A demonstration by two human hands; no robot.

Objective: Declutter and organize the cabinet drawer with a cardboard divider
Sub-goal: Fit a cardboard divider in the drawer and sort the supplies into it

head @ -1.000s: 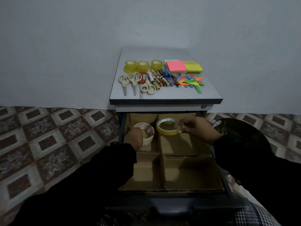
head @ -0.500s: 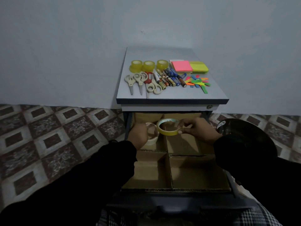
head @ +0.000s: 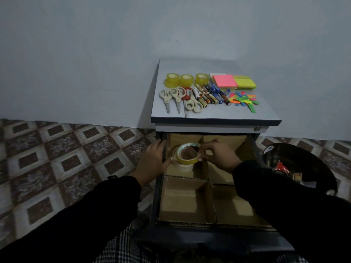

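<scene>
Pale wall and patterned floor frame a small cabinet (head: 214, 118) with its drawer (head: 207, 198) open and a cardboard divider (head: 209, 185) inside. Right hand (head: 220, 158) pinches a yellow tape roll (head: 187, 155) over the back-left compartment, stacking it on a white roll (head: 185, 168); left hand (head: 153, 161) steadies it, its thumb touching the tape. Half a second ago the tape hung farther right.

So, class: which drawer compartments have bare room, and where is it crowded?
Free: both near compartments, bordered by the divider. Crowded: far-left compartment, where both hands meet the tape; cabinet top's back.
</scene>
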